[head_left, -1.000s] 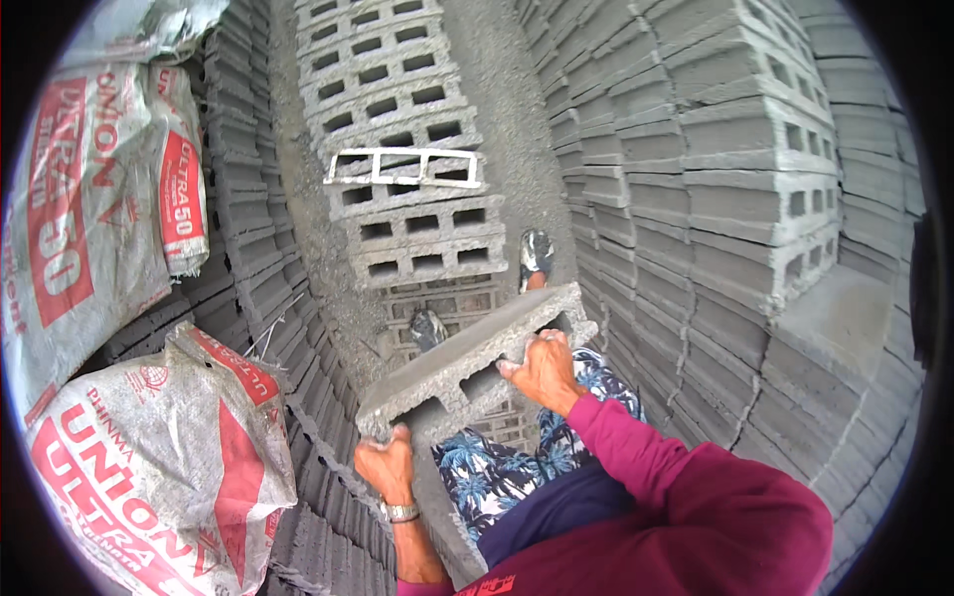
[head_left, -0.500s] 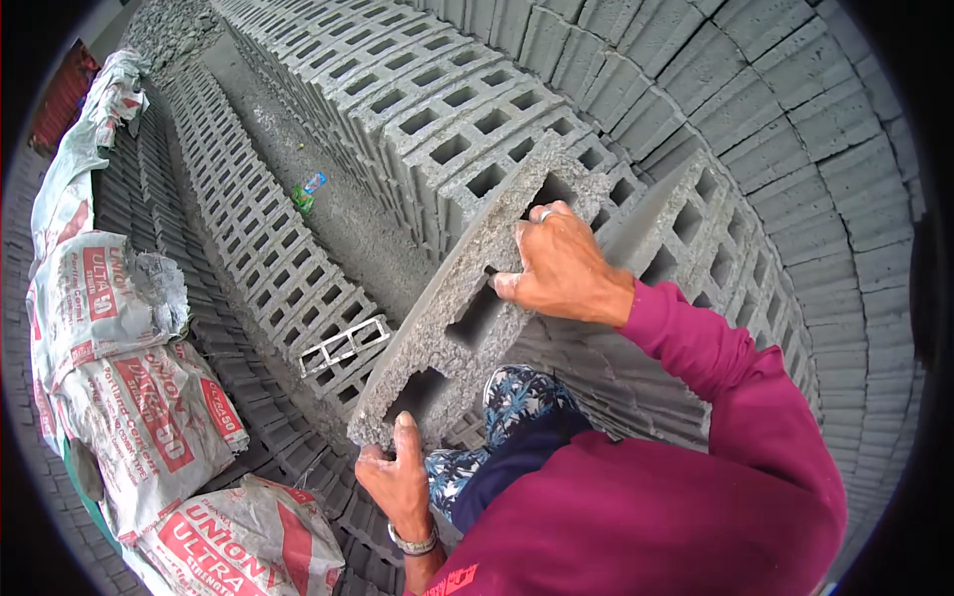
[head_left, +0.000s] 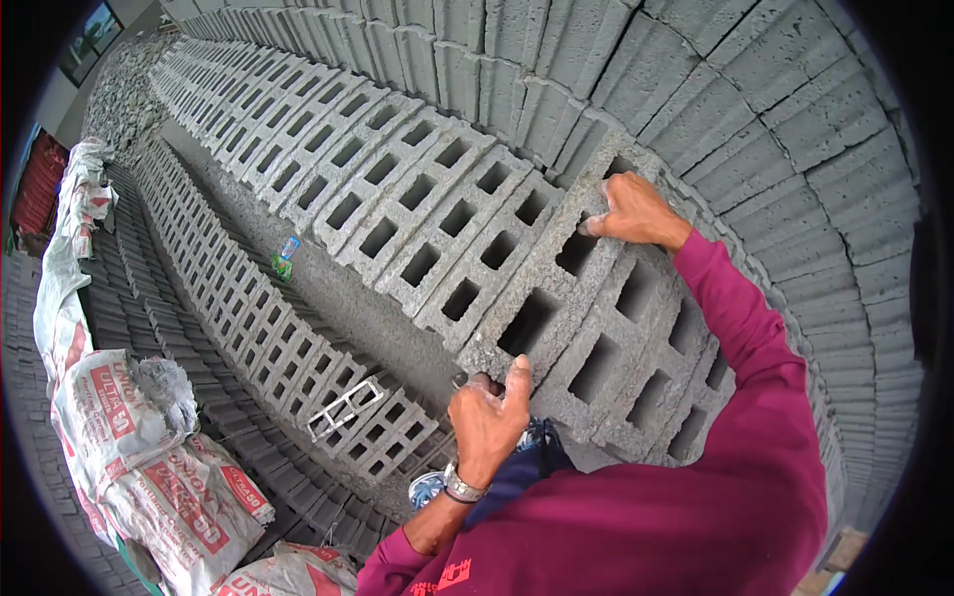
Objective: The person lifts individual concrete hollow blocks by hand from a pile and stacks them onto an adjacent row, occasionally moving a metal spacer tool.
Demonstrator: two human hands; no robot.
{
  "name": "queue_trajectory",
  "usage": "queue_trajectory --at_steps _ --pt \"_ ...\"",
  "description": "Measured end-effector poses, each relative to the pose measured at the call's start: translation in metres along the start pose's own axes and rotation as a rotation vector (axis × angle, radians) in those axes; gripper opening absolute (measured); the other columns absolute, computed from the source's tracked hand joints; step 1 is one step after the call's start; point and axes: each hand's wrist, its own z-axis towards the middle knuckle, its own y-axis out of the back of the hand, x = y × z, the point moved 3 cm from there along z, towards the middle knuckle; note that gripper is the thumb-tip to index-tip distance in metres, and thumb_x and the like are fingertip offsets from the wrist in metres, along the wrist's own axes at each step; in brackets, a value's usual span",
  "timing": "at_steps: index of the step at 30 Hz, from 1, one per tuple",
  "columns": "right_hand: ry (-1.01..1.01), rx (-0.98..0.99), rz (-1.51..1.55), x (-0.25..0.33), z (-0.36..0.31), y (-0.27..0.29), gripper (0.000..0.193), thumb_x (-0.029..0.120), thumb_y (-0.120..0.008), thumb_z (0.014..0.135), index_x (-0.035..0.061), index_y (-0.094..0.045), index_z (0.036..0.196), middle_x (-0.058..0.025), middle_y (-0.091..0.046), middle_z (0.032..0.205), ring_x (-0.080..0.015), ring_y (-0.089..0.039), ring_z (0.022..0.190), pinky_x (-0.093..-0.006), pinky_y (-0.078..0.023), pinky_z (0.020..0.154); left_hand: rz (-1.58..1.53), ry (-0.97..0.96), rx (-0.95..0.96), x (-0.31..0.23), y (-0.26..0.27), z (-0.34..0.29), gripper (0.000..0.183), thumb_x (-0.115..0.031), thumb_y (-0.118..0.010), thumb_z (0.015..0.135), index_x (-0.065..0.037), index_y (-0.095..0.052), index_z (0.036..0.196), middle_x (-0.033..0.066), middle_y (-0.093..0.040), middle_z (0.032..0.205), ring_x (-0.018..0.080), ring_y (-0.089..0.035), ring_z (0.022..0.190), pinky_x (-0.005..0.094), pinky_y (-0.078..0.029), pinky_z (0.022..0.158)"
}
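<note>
Both hands hold one grey hollow block (head_left: 556,273) in the centre of the frame, lying aslant from lower left to upper right on top of a stacked row of like blocks (head_left: 397,199). The left hand (head_left: 487,417) sits just below centre and grips the block's near end: the thumb presses up against the end face and the fingers curl over the corner, so the grip is closed on the block. A metal watch (head_left: 460,487) circles that wrist. The right hand (head_left: 631,211), right of centre and higher, clamps the far end, with the fingertips (head_left: 593,224) hooked into a hole of the block and the palm over its edge. A dark red sleeve (head_left: 735,328) runs from that hand down to the lower right.

Behind the hands, in the upper right, a tall wall of stacked blocks (head_left: 755,109) fills the frame. A lower row of blocks (head_left: 268,328) runs along the left of centre, with a small blue and green bottle (head_left: 286,256) lying in the sandy gap beside it. Sacks (head_left: 149,467) printed in red are piled at the lower left.
</note>
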Motion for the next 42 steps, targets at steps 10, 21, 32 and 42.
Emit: queue_trajectory --at_steps 10,21,32,42 --pt "0.01 -0.138 -0.007 -0.019 0.02 -0.021 0.053 0.035 -0.075 0.066 -0.0111 -0.048 0.064 -0.0304 -0.052 0.064 -0.0448 -0.055 0.064 -0.0502 -0.044 0.064 -0.051 -0.131 0.152 -0.007 0.009 0.021 0.061 -0.047 -0.063 0.089 0.006 -0.054 0.061 0.03 -0.05 0.052 0.0478 -0.057 0.052 0.0514 -0.041 0.05" --pt "-0.163 -0.006 -0.034 -0.021 0.005 -0.028 0.064 0.034 -0.07 0.072 -0.0165 -0.06 0.109 -0.0319 -0.065 0.096 -0.0381 -0.064 0.095 -0.0398 -0.048 0.086 -0.297 -0.223 0.23 0.038 0.021 0.001 0.066 -0.043 -0.061 0.09 0.019 -0.053 0.111 0.0308 -0.053 0.055 0.0483 -0.062 0.059 0.0525 -0.047 0.058" --pt "-0.095 -0.466 0.269 0.25 -0.1 -0.07 0.028 0.02 -0.056 0.101 0.0013 -0.067 0.119 -0.0133 -0.071 0.112 -0.0208 -0.065 0.107 -0.0345 -0.051 0.091 -0.255 0.505 -0.174 0.488 0.048 -0.109 0.049 -0.03 -0.062 0.091 0.005 -0.06 0.125 0.0291 -0.068 0.108 0.0381 -0.068 0.103 0.0409 -0.053 0.088" --pt "0.16 0.559 0.051 0.372 -0.174 -0.749 0.068 0.057 -0.065 0.085 -0.0082 -0.069 0.104 -0.0271 -0.07 0.1 -0.0409 -0.067 0.099 -0.0494 -0.039 0.101 -0.058 0.915 -0.242 0.888 0.076 -0.151 0.081 -0.041 -0.074 0.083 0.014 -0.046 0.136 0.0303 -0.059 0.129 0.0361 -0.059 0.121 0.0379 -0.047 0.101"
